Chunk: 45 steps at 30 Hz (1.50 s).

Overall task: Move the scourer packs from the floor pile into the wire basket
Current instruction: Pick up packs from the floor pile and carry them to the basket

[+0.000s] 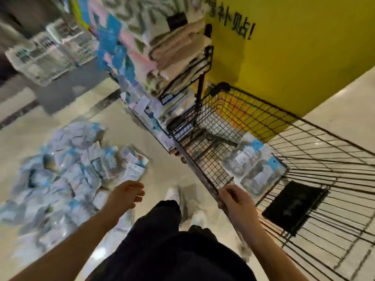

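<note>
Blue-white scourer packs lie left of both hands: left hand loosely open, right hand seemingly gripping wire basket rim.

A shop: stocked wire shelves, wire basket, yellow sign.

Black Chinese characters "补贴!" stand on the yellow wall, seen tilted; print on the scourer packs is too blurred to read.

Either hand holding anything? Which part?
Right hand grips the basket by its near top rim. Left hand is open, holding nothing.
</note>
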{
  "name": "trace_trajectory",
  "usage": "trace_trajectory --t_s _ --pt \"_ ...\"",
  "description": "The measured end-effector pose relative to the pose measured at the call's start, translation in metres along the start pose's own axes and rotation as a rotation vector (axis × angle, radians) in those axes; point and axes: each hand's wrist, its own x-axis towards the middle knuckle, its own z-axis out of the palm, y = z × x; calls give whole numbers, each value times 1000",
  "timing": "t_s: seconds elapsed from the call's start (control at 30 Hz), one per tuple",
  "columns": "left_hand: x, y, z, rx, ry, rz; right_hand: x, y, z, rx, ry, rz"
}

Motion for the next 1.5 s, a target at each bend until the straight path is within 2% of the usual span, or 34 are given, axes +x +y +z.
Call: trace_trajectory --t_s 0.23,0.4,0.67,0.83,1.07,1.3,1.5 --pt "-38 -94 -47 -293 122 -131 12 -5 44 -364 -249 -4" --pt "-62 -166 -78 -435 202 -181 5 -11 98 -519 -332 28" --pt "-82 -307 -146 -659 282 -360 -37 -19 239 -725 -445 111" --pt "-84 -378 -204 -659 288 -424 -61 -35 334 -791 -475 64" --pt "-83 -413 -283 -567 307 -427 -83 -58 449 -829 -578 -56" --pt "-55 -395 -346 -520 405 -395 -87 -73 556 -852 -749 -109" --pt "-28 -381 -390 -544 344 -325 -93 -77 610 -872 -723 -112"
